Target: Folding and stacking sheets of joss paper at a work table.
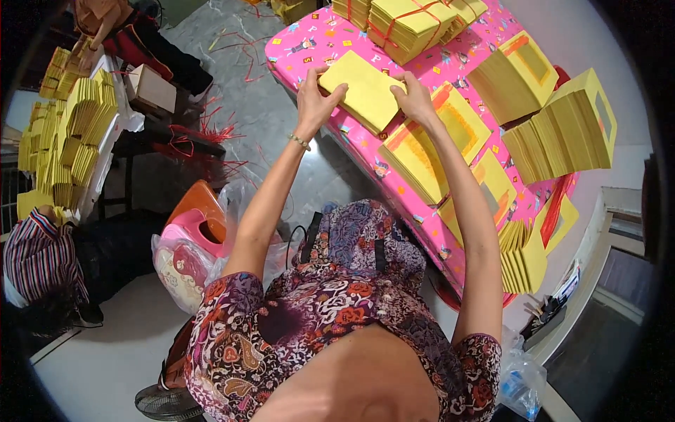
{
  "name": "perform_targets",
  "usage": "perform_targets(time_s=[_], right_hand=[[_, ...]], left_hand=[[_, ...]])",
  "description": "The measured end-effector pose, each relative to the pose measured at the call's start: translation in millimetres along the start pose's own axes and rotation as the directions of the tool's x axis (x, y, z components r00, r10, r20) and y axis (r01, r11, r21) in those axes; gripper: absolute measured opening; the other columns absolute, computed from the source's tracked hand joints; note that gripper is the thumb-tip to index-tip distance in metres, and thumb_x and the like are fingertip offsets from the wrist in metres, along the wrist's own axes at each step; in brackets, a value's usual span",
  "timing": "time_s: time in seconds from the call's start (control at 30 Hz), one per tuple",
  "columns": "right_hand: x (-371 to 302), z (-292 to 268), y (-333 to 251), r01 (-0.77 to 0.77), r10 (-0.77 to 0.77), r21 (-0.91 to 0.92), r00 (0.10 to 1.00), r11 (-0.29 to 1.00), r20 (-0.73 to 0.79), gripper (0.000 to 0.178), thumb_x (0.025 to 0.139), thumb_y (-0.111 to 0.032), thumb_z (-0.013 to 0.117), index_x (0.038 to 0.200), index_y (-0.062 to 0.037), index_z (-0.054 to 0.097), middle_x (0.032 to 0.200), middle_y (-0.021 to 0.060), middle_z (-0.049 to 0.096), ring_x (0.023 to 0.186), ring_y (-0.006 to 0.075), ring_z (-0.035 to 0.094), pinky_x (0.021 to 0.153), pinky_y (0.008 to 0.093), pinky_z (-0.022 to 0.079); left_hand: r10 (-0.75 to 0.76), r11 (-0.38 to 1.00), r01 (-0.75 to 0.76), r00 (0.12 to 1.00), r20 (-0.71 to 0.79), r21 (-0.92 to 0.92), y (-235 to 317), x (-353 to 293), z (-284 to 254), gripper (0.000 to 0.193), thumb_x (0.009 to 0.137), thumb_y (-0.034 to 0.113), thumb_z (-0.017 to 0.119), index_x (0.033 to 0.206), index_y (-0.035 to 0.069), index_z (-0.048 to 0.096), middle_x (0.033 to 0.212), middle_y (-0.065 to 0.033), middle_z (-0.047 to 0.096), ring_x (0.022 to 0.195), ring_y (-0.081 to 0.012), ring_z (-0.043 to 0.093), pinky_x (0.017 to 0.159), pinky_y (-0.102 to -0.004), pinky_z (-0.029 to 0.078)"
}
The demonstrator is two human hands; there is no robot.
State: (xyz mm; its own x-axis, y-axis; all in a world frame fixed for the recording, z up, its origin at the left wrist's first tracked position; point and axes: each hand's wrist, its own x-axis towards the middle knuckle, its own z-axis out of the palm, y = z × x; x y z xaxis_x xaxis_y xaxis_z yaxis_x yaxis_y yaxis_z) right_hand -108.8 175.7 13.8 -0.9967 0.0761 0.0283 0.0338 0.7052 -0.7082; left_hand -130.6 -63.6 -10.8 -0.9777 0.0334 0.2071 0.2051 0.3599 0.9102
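Observation:
Between my two hands is a stack of yellow paper sheets, held over the edge of a pink patterned tabletop. My left hand is closed on its left edge, thumb on the upper face. On the right edge, my right hand grips it in the same way. Just below and right of my right hand lie yellow stacks with orange markings and framed panels. Bundles tied with red ribbon stand at the table's far side. Fanned yellow stacks lean along the right.
At left, another table carries many yellow stacks. A person in a striped sleeve is near it, and another person stands beyond. Red strips litter the floor. Stools, plastic bags and a fan are beside me.

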Motion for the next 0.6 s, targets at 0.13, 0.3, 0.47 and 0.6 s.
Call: perform_targets(time_s=[0.13, 0.3, 0.47, 0.6], right_hand=[[-0.3, 1.4, -2.5, -0.012, 0.012, -0.037, 1.000, 0.999, 0.011, 0.038, 0.091, -0.021, 0.063, 0.121, 0.0022, 0.058, 0.122, 0.0237, 0.064, 0.117, 0.0388, 0.060, 0.100, 0.0458, 0.046], [-3.5, 3.2, -3.1, 0.024, -0.024, -0.092, 1.000, 0.995, 0.001, 0.036, 0.092, -0.019, 0.063, 0.121, 0.0023, 0.057, 0.120, 0.0243, 0.063, 0.115, 0.0404, 0.059, 0.099, 0.0472, 0.046], [-10.4, 10.6, -7.6, 0.027, -0.032, -0.197, 0.999, 0.980, -0.026, 0.034, 0.091, -0.016, 0.064, 0.119, 0.0024, 0.057, 0.115, 0.0266, 0.062, 0.111, 0.0404, 0.060, 0.095, 0.0490, 0.049], [-14.3, 10.9, -10.4, 0.072, -0.082, -0.220, 0.996, 0.973, -0.039, 0.034, 0.088, -0.015, 0.066, 0.116, 0.0028, 0.058, 0.112, 0.0258, 0.061, 0.110, 0.0400, 0.059, 0.093, 0.0490, 0.050]], left_hand=[[0.036, 0.995, -0.035, 0.999, -0.014, 0.091, -7.1, 1.7, 2.4, 0.060, 0.076, 0.034, 0.081, 0.122, 0.005, 0.057, 0.096, -0.0129, 0.068, 0.088, -0.0284, 0.061, 0.082, -0.0432, 0.048], [-0.016, 0.996, 0.013, 0.999, 0.038, 0.087, -3.8, 1.2, 4.1, 0.058, 0.076, 0.031, 0.080, 0.123, 0.005, 0.057, 0.102, -0.0132, 0.067, 0.097, -0.0297, 0.058, 0.087, -0.0431, 0.046], [0.147, 0.982, -0.139, 0.987, -0.059, 0.128, -8.8, -10.5, 9.5, 0.054, 0.078, 0.024, 0.078, 0.125, 0.007, 0.057, 0.119, -0.0142, 0.061, 0.114, -0.0337, 0.050, 0.100, -0.0459, 0.039], [0.249, 0.955, -0.224, 0.962, -0.116, 0.194, -17.3, -13.9, 16.8, 0.046, 0.079, 0.023, 0.077, 0.120, 0.009, 0.062, 0.118, -0.0137, 0.059, 0.119, -0.0343, 0.047, 0.104, -0.0462, 0.036]])
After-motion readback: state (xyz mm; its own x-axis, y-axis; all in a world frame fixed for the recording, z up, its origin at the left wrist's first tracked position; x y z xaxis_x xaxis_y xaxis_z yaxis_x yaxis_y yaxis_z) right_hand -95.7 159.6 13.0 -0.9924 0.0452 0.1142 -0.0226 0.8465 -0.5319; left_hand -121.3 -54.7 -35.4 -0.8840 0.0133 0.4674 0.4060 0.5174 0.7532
